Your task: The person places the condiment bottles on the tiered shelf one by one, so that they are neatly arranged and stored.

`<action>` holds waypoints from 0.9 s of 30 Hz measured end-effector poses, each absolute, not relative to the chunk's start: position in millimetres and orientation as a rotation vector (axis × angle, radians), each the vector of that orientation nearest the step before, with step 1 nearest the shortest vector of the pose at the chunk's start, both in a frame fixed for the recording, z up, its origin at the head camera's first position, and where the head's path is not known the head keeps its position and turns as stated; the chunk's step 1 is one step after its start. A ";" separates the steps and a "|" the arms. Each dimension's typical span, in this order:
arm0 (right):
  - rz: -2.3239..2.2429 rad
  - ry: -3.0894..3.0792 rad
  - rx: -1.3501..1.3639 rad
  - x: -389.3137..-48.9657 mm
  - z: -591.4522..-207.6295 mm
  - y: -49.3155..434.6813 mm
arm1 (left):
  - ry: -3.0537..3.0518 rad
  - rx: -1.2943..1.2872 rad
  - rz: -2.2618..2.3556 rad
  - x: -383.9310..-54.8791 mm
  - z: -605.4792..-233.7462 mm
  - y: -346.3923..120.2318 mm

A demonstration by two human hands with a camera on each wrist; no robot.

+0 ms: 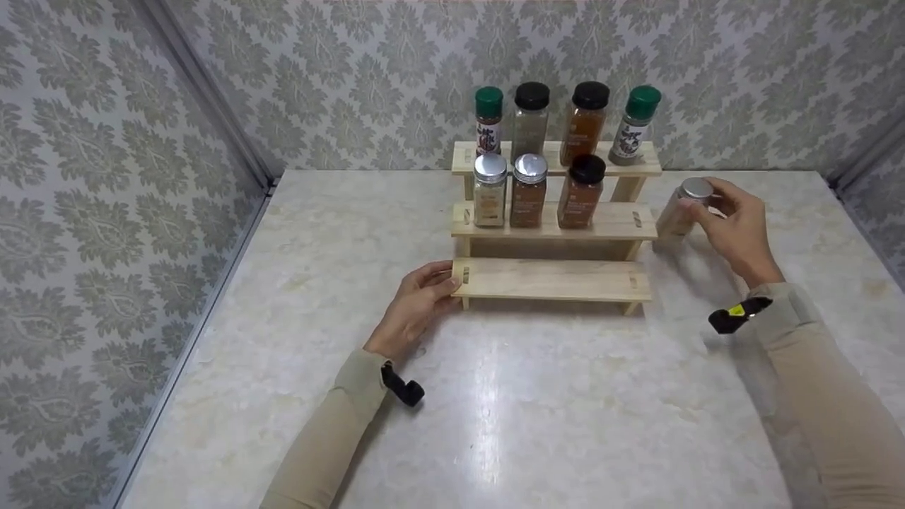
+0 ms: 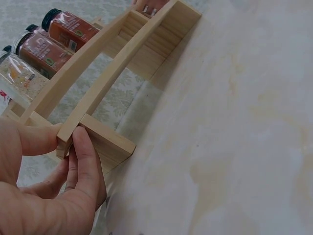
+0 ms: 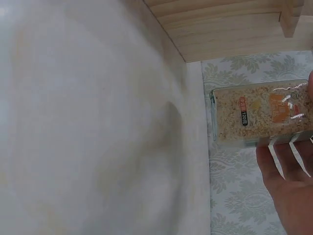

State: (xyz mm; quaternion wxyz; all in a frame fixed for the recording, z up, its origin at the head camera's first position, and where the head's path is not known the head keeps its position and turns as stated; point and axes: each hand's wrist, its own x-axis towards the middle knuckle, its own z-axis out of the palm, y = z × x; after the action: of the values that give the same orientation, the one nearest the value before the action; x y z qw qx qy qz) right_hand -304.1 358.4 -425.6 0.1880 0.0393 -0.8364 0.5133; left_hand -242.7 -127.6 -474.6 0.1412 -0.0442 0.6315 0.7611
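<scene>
My right hand point(image 1: 739, 226) holds a clear spice jar point(image 1: 674, 215) with a silver lid, beside the right end of a three-tier wooden spice rack point(image 1: 551, 281). Pale grainy contents and an orange label on this jar point(image 3: 259, 110) show in the right wrist view, with its base raised over the table. At the rack's left end, my left hand point(image 1: 417, 307) pinches the end of the lowest shelf between thumb and fingers. In the left wrist view, the thumb lies on top of this shelf board point(image 2: 112, 73) and the fingers are under it.
On the middle tier stand two silver-lidded jars point(image 1: 489, 201) point(image 1: 528, 201) and a black-lidded jar point(image 1: 581, 201). The top tier bears two green-capped bottles point(image 1: 488, 134) point(image 1: 629, 138) and two black-lidded jars point(image 1: 530, 127) point(image 1: 583, 134). Patterned wall panels point(image 1: 382, 78) border the marbled table point(image 1: 551, 410).
</scene>
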 end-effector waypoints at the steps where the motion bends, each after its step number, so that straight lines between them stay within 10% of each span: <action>1: 1.456 -2.335 0.113 -302.9 -421.6 357.4 | 1.829 -0.123 2.193 -242.4 -474.3 -127.9; 27: 1.459 -2.153 0.347 -277.3 -351.6 310.4 | 1.831 -0.067 2.210 -241.8 -475.9 -128.0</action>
State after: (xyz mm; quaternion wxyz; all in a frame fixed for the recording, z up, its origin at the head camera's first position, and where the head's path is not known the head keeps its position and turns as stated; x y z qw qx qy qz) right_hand -277.3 310.4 -351.6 0.2559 0.1277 -0.7932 0.5376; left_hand -241.8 -128.0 -475.9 0.1351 -0.0233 0.6318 0.7629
